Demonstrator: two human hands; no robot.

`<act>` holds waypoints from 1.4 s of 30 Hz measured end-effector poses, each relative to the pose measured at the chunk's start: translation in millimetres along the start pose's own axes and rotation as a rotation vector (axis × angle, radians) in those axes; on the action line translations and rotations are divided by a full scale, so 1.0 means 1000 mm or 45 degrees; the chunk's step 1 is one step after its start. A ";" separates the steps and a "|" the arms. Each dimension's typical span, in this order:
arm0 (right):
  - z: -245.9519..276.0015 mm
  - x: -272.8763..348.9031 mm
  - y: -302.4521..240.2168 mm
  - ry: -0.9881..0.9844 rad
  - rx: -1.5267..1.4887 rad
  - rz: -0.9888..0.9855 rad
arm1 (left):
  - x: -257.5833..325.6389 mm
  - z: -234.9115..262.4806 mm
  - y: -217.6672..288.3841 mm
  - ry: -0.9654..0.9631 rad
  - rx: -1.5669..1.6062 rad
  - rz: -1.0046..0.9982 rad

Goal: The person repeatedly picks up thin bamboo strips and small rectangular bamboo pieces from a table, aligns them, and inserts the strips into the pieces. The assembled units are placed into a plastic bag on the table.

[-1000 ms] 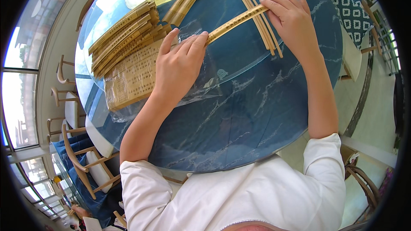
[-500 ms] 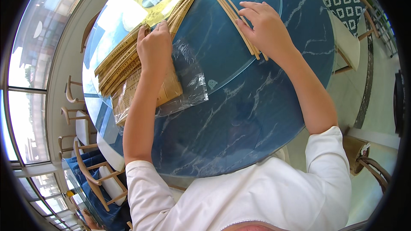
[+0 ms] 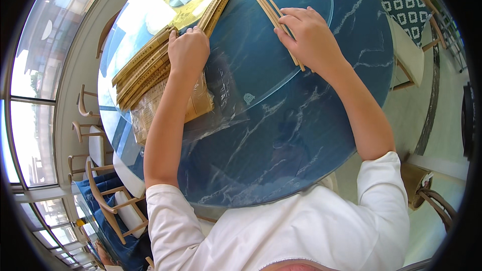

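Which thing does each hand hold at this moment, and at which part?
The left hand grips the stacked paper chopstick sleeves at their near end. The right hand lies flat on the few loose sleeves, covering their near ends; no clear grip.

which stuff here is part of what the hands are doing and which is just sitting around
In use:
left hand on the sleeve stacks
right hand on loose sleeves
clear bag of sleeves

Lying about:
round table
glass turntable
chairs
patterned cushion
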State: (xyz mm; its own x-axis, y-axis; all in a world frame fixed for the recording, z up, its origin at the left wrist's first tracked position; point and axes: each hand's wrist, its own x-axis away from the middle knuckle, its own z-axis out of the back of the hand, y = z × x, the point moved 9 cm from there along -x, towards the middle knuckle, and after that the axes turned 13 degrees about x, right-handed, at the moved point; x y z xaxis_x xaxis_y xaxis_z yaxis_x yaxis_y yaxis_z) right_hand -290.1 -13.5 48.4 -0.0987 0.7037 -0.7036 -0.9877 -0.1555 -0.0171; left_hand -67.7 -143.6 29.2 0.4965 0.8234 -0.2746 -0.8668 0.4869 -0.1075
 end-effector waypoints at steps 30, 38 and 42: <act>-0.037 -0.025 -0.171 -0.348 -0.644 0.396 | 0.160 0.046 -0.069 0.417 1.066 0.149; -0.045 -0.041 -0.178 -0.114 -0.520 0.445 | 0.160 0.044 -0.075 0.394 1.192 0.290; -0.045 -0.045 -0.174 -0.088 -0.527 0.547 | 0.161 0.043 -0.075 0.333 1.168 0.363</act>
State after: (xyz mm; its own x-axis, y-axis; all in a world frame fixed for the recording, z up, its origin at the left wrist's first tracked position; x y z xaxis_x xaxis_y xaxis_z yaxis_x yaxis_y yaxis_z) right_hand -108.0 -49.0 51.1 -0.4997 0.5594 -0.6614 -0.7298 -0.6832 -0.0265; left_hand 79.2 -35.0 34.4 0.1539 0.9083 -0.3889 -0.5268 0.4084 0.7455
